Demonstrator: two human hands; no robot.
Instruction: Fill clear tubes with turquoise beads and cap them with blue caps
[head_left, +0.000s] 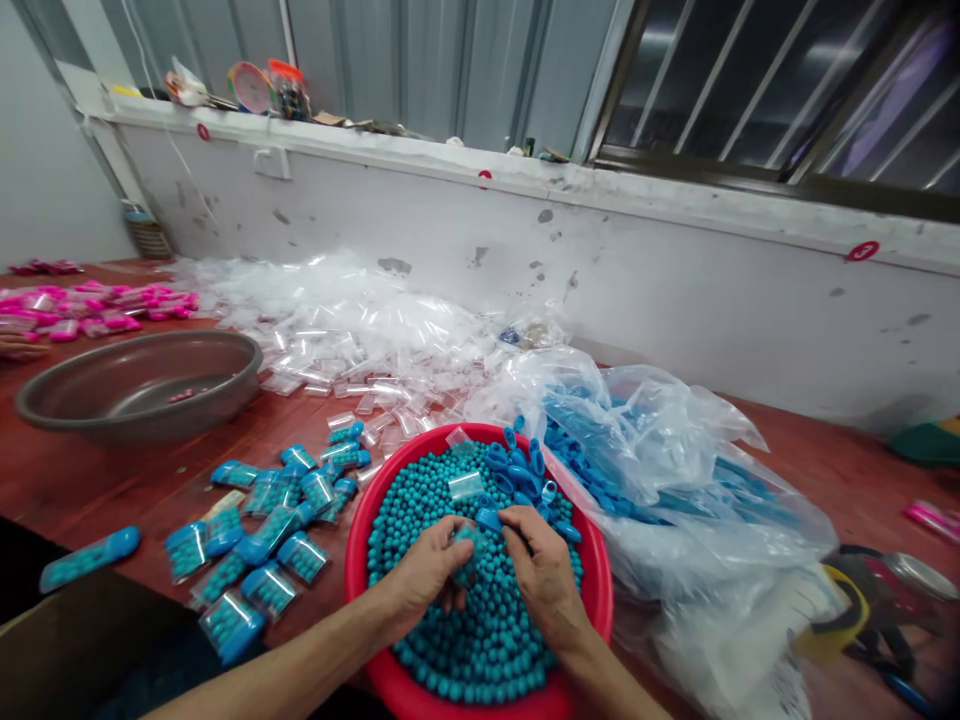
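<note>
Both my hands are down in a red basin (360,560) filled with small teal beads (487,640). My left hand (427,572) is curled, its fingers closed round a small clear tube with a blue end (471,550) partly filled with beads. My right hand (541,570) pinches the same tube from the other side, fingers pressed together. Blue caps (517,470) and loose clear sleeves (465,484) lie on the beads at the far rim.
Filled blue-capped tubes (262,540) lie scattered left of the basin. A grey metal bowl (142,385) stands at the left, pink tubes (90,310) behind it. Clear sleeves (352,330) are heaped at the wall. Plastic bags of blue parts (660,470) sit right.
</note>
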